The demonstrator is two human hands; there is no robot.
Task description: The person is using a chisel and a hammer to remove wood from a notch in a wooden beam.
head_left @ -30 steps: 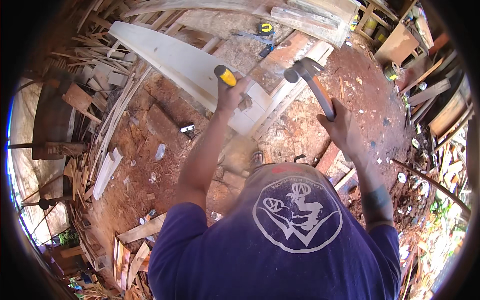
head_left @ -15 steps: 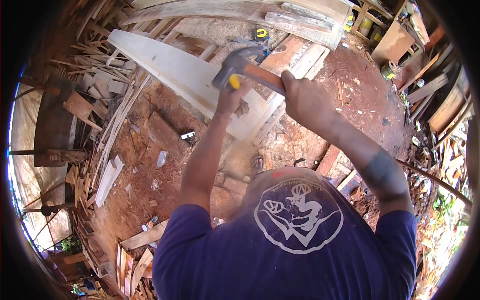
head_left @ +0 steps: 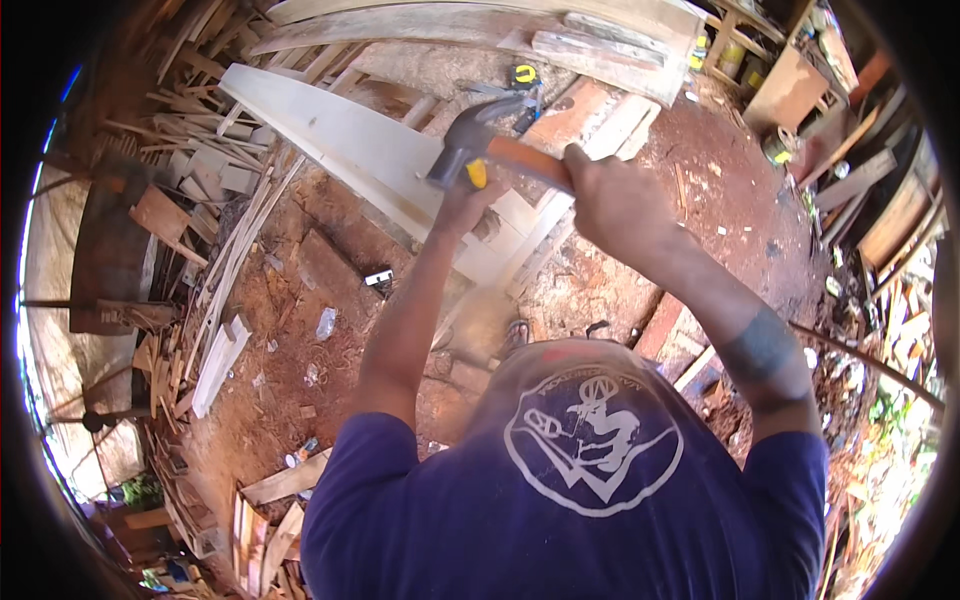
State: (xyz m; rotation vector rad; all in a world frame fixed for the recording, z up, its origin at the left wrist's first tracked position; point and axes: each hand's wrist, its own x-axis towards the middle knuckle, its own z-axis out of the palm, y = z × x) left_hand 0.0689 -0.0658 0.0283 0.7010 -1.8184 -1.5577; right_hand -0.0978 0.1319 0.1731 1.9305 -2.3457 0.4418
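Observation:
My right hand [head_left: 622, 208] is wrapped round the wooden handle of a claw hammer [head_left: 522, 160], its dark metal head raised over my left hand [head_left: 466, 206]. My left hand is closed round an upright chisel-like tool [head_left: 476, 174]. Only its yellow handle end shows; the blade is hidden by my hand and the hammer. Below lies a long pale wooden board [head_left: 345, 125], running from the far left toward the middle. A small notch or opening shows in the wood just right of my left hand.
A yellow-and-black tape measure [head_left: 524, 75] lies beyond the hammer. Thick planks [head_left: 450, 25] lie along the far side. Wood offcuts [head_left: 190, 170] pile up at the left, and a small level-like tool [head_left: 378, 278] lies on the dirt floor. More scrap lumber lines the right.
The whole view has shifted slightly, with the scene a little lower in it. Both hands keep their grips, and the hammer head remains raised over the yellow handle end.

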